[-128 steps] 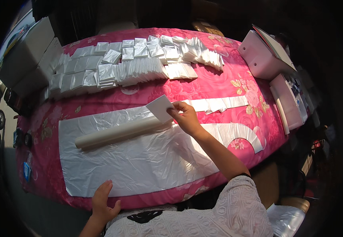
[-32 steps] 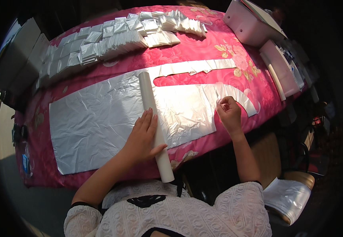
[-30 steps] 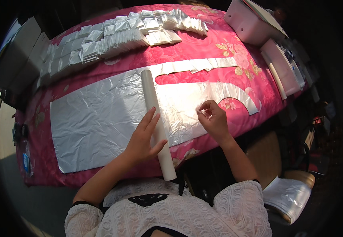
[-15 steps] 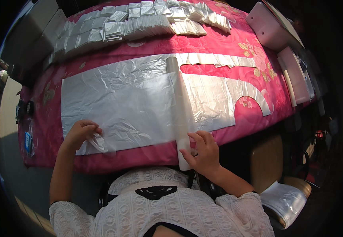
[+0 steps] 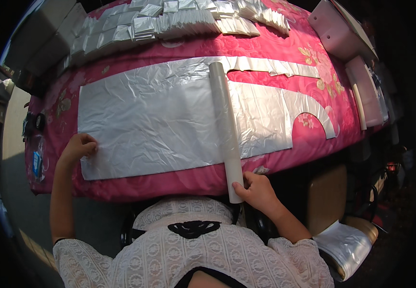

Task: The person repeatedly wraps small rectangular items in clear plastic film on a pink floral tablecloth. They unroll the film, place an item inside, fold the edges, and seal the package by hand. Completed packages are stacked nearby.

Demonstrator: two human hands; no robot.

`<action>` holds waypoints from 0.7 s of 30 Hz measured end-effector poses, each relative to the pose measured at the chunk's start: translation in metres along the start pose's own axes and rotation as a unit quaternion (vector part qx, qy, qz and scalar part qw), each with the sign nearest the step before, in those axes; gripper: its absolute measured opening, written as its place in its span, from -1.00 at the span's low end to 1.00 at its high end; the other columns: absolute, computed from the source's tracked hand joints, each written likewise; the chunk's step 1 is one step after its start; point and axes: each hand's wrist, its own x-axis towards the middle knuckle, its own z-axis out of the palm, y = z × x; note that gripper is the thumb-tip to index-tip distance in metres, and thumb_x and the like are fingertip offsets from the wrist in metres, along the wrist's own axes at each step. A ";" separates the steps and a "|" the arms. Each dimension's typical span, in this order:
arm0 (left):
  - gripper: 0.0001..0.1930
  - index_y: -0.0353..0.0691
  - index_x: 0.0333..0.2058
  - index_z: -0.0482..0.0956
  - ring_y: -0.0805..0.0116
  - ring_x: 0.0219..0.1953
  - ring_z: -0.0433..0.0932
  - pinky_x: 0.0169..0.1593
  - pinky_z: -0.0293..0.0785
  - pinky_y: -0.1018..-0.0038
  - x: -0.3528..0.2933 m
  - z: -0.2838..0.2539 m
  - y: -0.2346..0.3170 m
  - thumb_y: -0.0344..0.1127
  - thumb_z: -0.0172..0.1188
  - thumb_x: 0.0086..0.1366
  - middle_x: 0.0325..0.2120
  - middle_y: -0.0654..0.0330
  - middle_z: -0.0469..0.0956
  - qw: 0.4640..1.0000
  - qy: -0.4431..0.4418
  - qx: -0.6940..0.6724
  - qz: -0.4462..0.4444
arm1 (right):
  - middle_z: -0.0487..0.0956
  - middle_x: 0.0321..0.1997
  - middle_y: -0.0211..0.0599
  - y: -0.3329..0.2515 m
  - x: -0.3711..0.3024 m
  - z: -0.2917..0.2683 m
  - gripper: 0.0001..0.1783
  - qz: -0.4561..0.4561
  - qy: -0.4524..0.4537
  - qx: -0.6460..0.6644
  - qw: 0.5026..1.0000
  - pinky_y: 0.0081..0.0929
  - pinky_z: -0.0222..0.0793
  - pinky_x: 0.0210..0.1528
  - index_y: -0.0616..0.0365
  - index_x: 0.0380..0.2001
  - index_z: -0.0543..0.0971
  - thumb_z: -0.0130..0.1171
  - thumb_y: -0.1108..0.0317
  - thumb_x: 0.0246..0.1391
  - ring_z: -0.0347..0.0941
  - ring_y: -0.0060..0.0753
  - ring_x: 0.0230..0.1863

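White roll [image 5: 234, 173] is lying crosswise on a crinkly white plastic sheet [image 5: 145, 120], near end poking out past it toward the person. Right hand [image 5: 259, 193] has its thumb against that end, fingers bent, can't tell if it's really gripping. Left hand [image 5: 80, 147] is well left of the roll, fingers curled at the sheet's edge, can't tell if it's pinching any. Beyond the roll's far end: folded white packets [image 5: 186, 24] in rows.
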 end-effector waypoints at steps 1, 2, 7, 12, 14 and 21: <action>-0.82 -0.33 -0.30 0.49 0.38 -0.41 0.54 -0.35 0.44 0.54 0.001 -0.002 -0.004 -0.45 0.12 0.09 -0.40 0.16 0.57 0.998 0.019 0.051 0.014 | 0.50 -0.59 -0.01 0.002 0.001 0.000 -0.57 -0.005 -0.004 0.002 1.000 -0.30 0.39 -0.43 0.30 -0.52 0.48 0.20 0.06 -0.13 0.49 -0.05 -0.51; -0.79 -0.33 -0.26 0.47 0.31 -0.33 0.53 -0.29 0.44 0.49 0.002 0.004 0.006 -0.46 0.12 0.08 -0.34 0.13 0.55 0.972 0.134 0.165 0.104 | 0.50 -0.59 -0.01 0.002 0.001 0.000 -0.57 -0.007 -0.001 0.001 1.000 -0.29 0.38 -0.43 0.30 -0.52 0.48 0.20 0.07 -0.14 0.49 -0.06 -0.51; -0.60 -0.31 -0.03 0.36 0.05 0.04 0.34 0.08 0.28 0.33 -0.010 0.095 0.124 -0.51 0.07 0.09 -0.02 0.03 0.39 0.855 0.241 0.182 0.422 | 0.50 -0.58 0.00 -0.002 -0.003 -0.006 -0.59 0.004 -0.003 0.017 1.000 -0.30 0.37 -0.44 0.30 -0.48 0.50 0.19 0.08 -0.14 0.49 -0.08 -0.51; -0.44 -0.39 0.16 0.11 0.03 0.20 0.15 0.21 0.11 0.30 0.014 0.200 0.184 -0.46 -0.01 0.16 0.16 -0.06 0.15 0.843 0.153 0.079 0.510 | 0.52 -0.55 -0.01 0.003 -0.003 -0.006 -0.58 0.015 -0.028 0.029 0.999 -0.35 0.39 -0.41 0.31 -0.43 0.52 0.19 0.09 -0.14 0.50 -0.11 -0.50; -0.43 -0.43 0.16 0.07 0.00 0.23 0.07 0.26 0.01 0.28 0.029 0.233 0.187 -0.42 -0.04 0.18 0.18 -0.12 0.10 0.840 0.167 0.118 0.502 | 0.53 -0.55 -0.02 0.005 -0.005 -0.007 -0.58 0.020 -0.029 0.042 0.998 -0.36 0.40 -0.40 0.31 -0.42 0.52 0.19 0.09 -0.13 0.50 -0.12 -0.50; -0.40 -0.51 0.15 0.05 -0.05 0.27 -0.02 0.29 -0.14 0.17 0.026 0.259 0.191 -0.33 -0.10 0.15 0.19 -0.18 0.03 0.851 0.137 0.210 0.462 | 0.54 -0.56 -0.02 0.003 -0.001 -0.009 -0.50 0.016 -0.058 0.053 0.997 -0.37 0.41 -0.42 0.35 -0.44 0.53 0.18 -0.01 -0.07 0.51 -0.13 -0.51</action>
